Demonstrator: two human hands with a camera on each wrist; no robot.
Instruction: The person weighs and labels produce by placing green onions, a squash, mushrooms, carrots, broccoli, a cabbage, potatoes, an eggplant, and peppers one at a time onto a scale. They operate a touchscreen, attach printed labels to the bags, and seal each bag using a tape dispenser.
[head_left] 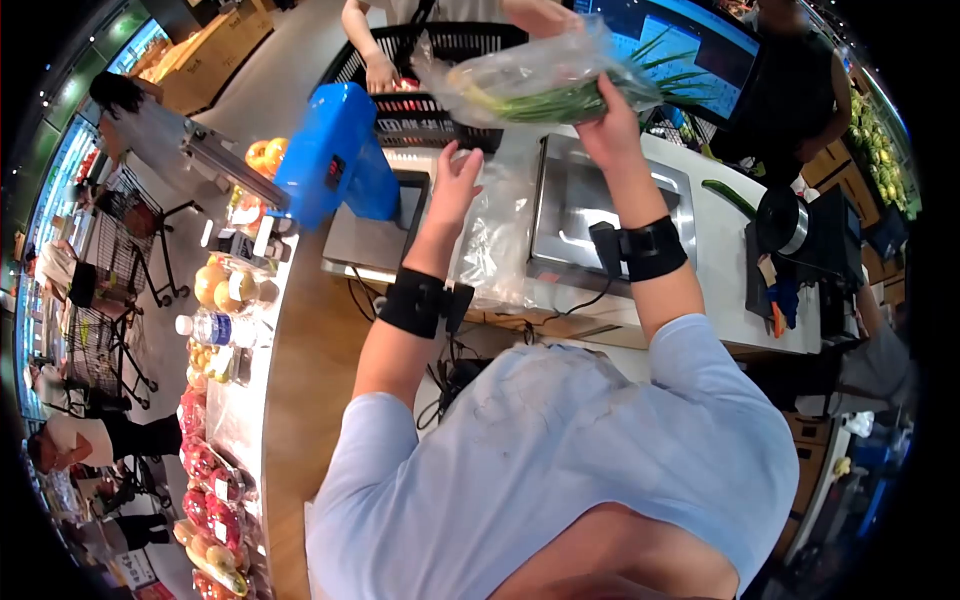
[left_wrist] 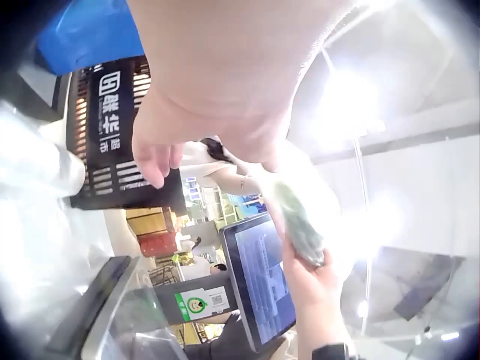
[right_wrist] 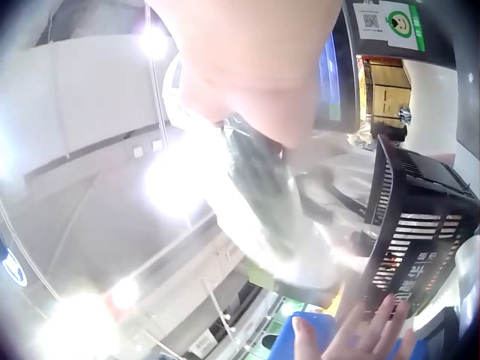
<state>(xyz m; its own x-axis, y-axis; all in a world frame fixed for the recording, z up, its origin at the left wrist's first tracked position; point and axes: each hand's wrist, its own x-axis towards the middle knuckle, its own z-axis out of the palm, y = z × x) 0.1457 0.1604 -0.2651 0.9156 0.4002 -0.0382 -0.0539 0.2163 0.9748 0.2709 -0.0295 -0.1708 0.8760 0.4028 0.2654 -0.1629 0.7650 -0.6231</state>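
Observation:
My right hand (head_left: 608,130) grips a clear plastic bag of spring onions (head_left: 535,102) at its right end, raised above the counter. The green tips stick out past the hand to the right, across the monitor in this view. In the right wrist view the bag (right_wrist: 262,187) extends out from under my fingers. My left hand (head_left: 458,188) is raised with nothing in it, fingers loosely spread, in front of the black shopping basket (head_left: 440,125). The right wrist view shows those spread fingers (right_wrist: 379,322) too. Opposite, another person's hand (head_left: 380,75) is at the basket.
A metal-topped scale (head_left: 610,215) is set in the white counter (head_left: 725,270), beside clear plastic film (head_left: 495,220). A blue device (head_left: 345,150) stands at left, a monitor (head_left: 690,50) at the back. A long green vegetable (head_left: 728,196) lies right. Packed fruit (head_left: 215,490) lines the left edge.

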